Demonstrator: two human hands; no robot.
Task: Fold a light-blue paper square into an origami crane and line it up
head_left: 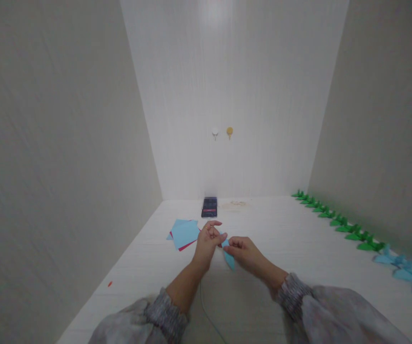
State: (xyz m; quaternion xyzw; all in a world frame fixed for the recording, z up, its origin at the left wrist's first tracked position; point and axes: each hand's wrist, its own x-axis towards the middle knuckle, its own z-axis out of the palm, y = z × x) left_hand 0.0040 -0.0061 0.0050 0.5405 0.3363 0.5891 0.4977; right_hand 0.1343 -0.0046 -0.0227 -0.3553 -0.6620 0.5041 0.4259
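Between my two hands is a narrow piece of folded light blue paper [229, 260], its pointed end hanging down toward me. My left hand [210, 240] pinches its upper left side between thumb and fingers, with the index finger stretched out above. From the right, my right hand [241, 249] grips the paper with thumb and fingertips. Parts of the folds are hidden behind the fingers. Just left of my left hand lies a small stack of square paper sheets [185, 234], blue on top with red edges showing below.
A phone [209, 207] stands near the back wall. Along the right wall runs a row of folded green paper figures [338, 223], then blue paper figures [405, 273]. A small red scrap [110, 284] lies at left. A thin cable [206, 310] runs toward me. Two hooks [229, 132] hang on the wall.
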